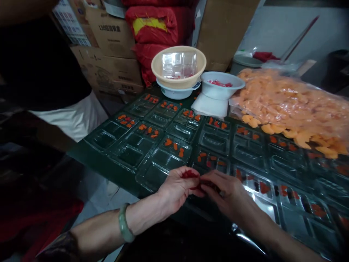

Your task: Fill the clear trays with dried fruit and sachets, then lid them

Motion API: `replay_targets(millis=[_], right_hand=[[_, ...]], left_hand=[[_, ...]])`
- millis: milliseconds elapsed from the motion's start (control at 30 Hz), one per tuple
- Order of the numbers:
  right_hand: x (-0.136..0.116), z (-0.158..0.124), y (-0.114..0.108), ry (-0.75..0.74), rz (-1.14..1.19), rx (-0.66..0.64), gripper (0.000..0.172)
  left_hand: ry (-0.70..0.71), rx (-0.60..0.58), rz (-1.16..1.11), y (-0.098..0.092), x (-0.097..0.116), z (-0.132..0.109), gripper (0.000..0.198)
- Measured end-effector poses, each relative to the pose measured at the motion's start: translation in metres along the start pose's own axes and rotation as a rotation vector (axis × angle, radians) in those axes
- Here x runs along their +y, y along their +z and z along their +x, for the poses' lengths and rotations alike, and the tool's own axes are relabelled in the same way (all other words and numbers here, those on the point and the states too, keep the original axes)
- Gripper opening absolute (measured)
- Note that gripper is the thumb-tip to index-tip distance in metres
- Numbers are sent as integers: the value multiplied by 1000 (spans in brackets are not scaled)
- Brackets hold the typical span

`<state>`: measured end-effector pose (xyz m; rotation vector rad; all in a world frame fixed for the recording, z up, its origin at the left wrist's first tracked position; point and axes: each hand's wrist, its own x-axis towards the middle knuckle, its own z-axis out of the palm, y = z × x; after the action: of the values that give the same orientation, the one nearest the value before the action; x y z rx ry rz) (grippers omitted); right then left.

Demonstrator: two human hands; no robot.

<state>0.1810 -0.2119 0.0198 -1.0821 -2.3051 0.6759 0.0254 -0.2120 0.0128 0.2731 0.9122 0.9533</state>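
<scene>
My left hand [177, 187], with a green bangle [126, 222] on the wrist, is curled around some small red pieces [188, 174]. Fingertips of my right hand [227, 189] are pinched together right beside them; what sits between those fingertips is too dark to make out. Both hands are above the near edge of rows of clear plastic compartment trays [128, 151]. Small orange-red pieces [148, 130] lie in the narrow compartments of these trays, while the larger compartments hold nothing visible.
Behind the trays stand a beige basin [178, 84] stacked on a white one and a pale bowl [222, 92] with red pieces. A clear bag of orange slices [289, 103] lies at right, some spilling out. Another person [32, 69] stands left, near cardboard boxes [111, 36] and red bundles [160, 31].
</scene>
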Motion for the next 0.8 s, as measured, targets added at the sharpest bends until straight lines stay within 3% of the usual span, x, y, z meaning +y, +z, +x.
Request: replay_targets(millis=[100, 233, 333, 433, 500, 600, 700, 800], right_hand=[[-6, 0, 9, -127, -101, 80, 19], [-18, 11, 15, -218, 15, 28, 19], [-22, 28, 15, -173, 262, -23, 6], [-17, 53, 20, -21, 386, -49, 8], [-8, 76, 29, 81, 308, 51, 7], [11, 108, 51, 115, -35, 189, 7], [23, 125, 69, 66, -408, 95, 11], [15, 113, 72, 33, -494, 105, 17]], left_hand=[[-6, 0, -57, -7, 5, -5, 14], [-58, 30, -150, -24, 17, -13, 13], [-50, 15, -158, -35, 24, -18, 13], [24, 55, -124, -42, 31, -22, 13], [82, 109, -88, -46, 36, -24, 11], [151, 163, -42, -51, 42, -27, 11], [153, 209, -18, -56, 45, -27, 13], [111, 244, -24, -59, 44, -24, 14]])
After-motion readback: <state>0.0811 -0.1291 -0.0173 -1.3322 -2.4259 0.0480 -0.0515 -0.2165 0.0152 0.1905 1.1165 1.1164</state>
